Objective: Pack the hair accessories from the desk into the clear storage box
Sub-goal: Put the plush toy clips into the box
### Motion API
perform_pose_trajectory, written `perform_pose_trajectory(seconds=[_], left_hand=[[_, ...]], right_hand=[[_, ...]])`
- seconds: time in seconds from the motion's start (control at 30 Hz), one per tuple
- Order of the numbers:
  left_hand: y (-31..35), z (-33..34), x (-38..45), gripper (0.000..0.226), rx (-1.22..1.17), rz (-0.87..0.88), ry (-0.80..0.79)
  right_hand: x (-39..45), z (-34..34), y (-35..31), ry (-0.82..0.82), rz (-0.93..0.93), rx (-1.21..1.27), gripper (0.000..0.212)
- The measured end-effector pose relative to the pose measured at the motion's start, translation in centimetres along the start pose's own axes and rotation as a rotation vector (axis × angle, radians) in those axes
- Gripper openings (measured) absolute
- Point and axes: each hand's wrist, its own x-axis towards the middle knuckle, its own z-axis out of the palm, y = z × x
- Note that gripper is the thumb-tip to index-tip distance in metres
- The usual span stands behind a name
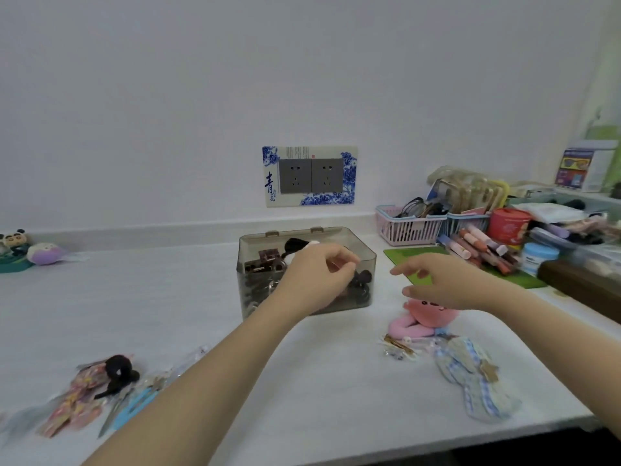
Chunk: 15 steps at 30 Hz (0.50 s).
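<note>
The clear storage box (249, 290) stands open at the middle of the desk with dark hair clips and ties inside. My left hand (319, 274) hovers over its right half with fingers curled; whether it holds anything is unclear. My right hand (443, 284) hangs with relaxed fingers just right of the box, above a pink plush accessory (413, 322). Nearer me lie a small packet of hairpins (398, 346) and a blue checked fabric piece (470, 375). At the front left lie a black hair claw (117, 368), pink packets (80, 401) and blue clips (134, 405).
A pink basket (408, 227), a green mat (413, 255), lip products (470, 247), a red tin (509, 225) and a dark wooden box (581, 287) crowd the back right. Small toys (43, 253) sit at the far left. A wall socket (309, 176) is behind the box.
</note>
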Motion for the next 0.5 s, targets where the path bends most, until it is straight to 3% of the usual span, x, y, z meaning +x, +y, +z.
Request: perform_pose_trajectory(seconds=[0.27,0.5], left_hand=[[0.6,5.7,0.0,0.021,0.155,-0.035,-0.217],[0.0,8.3,0.8,0.034,0.189,-0.15,-0.306]], right_hand=[[-1.1,0.5,2.9,-0.183,0.205,-0.099,0.049],[-0.6,2.0,4.3,-0.021,0.18,0.255,0.056]])
